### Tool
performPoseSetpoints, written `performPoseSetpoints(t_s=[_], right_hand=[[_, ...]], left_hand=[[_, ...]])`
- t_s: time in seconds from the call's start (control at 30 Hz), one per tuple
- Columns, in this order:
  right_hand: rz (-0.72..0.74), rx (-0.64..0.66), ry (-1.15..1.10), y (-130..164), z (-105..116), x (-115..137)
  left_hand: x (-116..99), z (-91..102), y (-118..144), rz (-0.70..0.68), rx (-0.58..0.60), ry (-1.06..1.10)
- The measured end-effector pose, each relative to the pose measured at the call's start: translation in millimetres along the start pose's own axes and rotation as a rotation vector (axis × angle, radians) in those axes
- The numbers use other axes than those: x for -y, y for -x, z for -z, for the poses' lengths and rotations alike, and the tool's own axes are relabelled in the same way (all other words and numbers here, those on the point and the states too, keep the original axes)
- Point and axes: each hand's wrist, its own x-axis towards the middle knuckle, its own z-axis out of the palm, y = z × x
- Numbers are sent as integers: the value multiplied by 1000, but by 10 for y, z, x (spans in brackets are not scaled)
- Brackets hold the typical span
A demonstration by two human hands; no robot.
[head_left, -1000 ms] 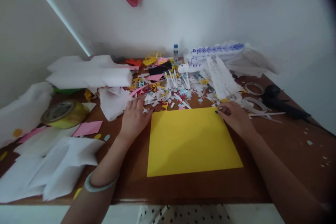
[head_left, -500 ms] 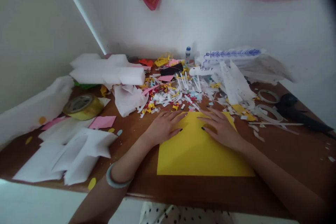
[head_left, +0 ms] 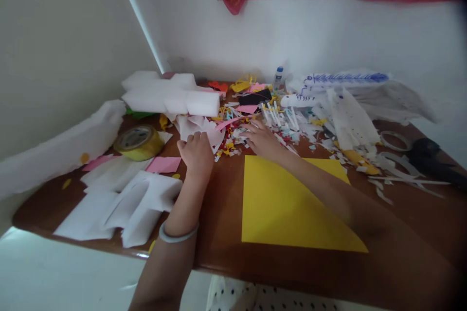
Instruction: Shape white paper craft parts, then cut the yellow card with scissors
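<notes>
Evidently both hands are at the litter of paper scraps behind the yellow sheet: the left hand lies loosely curled, gripping nothing that shows, on crumpled white paper, and the right hand is spread open and flat at the scraps' near fringe, its forearm crossing the sheet. The step looks like pushing clutter back from the sheet's far edge — a low, flat sweep would suit it, since scraps scatter easily. Open room is scant: foam blocks and a tape roll crowd the left, white sheets overhang the worktop front edge, and scissors lie far right — only bare wood near the sheet is free.
</notes>
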Motion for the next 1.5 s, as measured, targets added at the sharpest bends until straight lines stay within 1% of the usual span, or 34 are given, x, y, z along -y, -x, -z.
performPoseSetpoints(t_s=[0.1, 0.17, 0.23, 0.3, 0.47, 0.53, 0.6, 0.67, 0.7, 0.73, 0.8, 0.87, 0.97, 1.1, 1.27, 1.37, 1.43, 1.5], right_hand=[[5, -2, -16, -185, -76, 138], [11, 32, -13, -268, -120, 187], [31, 93, 14, -308, -154, 189], [39, 136, 51, -310, -166, 158], [-22, 138, 138, -255, -89, 29], [-91, 117, 173, -242, -24, -32], [-176, 87, 208, -239, 51, -79], [-217, 71, 225, -242, 121, -78], [-207, 75, 224, -247, 147, -53], [-179, 87, 217, -254, 163, -10], [-100, 126, 199, -274, 159, 111], [-47, 154, 190, -300, 114, 239], [-41, 162, 194, -343, 25, 351], [7, 193, 184, -387, -30, 327], [107, 241, 176, -415, -17, 250], [154, 247, 140, -449, 9, 219], [159, 228, 97, -483, 48, 179], [126, 188, 53, -518, 115, 109]], left_hand=[[105, 3, -44, 53, 40, -54], [127, -8, -52, 77, 94, -83], [140, -21, -56, 96, 139, -97], [161, -28, -61, 119, 145, -98], [248, 9, -77, 231, 45, -100], [263, 39, -72, 281, -9, -84], [240, 71, -57, 297, -75, -58], [170, 93, -34, 240, -143, -21], [120, 97, -21, 185, -164, 1], [67, 96, -7, 116, -161, 21], [-35, 74, 17, -5, -81, 47], [-99, 37, 34, -66, 14, 56], [-102, -19, 37, -64, 86, 49], [-40, -65, 13, -52, 132, 39], [-68, -115, 12, -50, 143, 49], [-93, -110, 23, -48, 145, 48], [-90, -79, 23, -23, 128, 38], [-71, -40, 14, 9, 97, 23]])
